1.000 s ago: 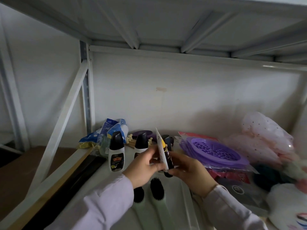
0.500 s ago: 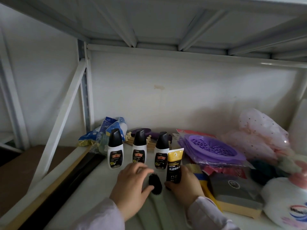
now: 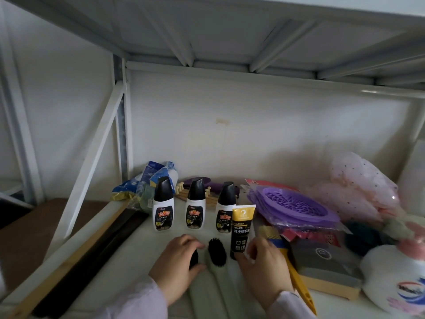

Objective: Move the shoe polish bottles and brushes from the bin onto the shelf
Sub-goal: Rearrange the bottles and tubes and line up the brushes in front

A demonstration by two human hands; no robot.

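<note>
Since the earlier frame, the black and gold shoe polish tube (image 3: 242, 229) is no longer gripped low around its body; it is now seen standing upright on its cap on the white metal shelf (image 3: 128, 247), and the right hand (image 3: 264, 271) is loosened around its base. The fingers of this hand are half curled and partly open; the fingertips are close to the foot of the tube, but it cannot be told whether they touch it or not.

The left hand (image 3: 178, 265) is laid flat over the dark bristle head of the left pale green brush (image 3: 197, 293), with fingers slightly bent. A real grip cannot be confirmed. The second pale green brush with black bristles (image 3: 217, 254) lies free between the two hands.

Three white shoe polish bottles with black caps (image 3: 195, 203) are placed upright in a row behind the hands, and the tube is just beside the rightmost one. The bin is not in view.

Both brushes lie with their long axis pointing away from the person, bristle heads toward the bottles and handles toward the body. The left hand is nearer to them, so any straightening is judged to belong to that hand.
</note>
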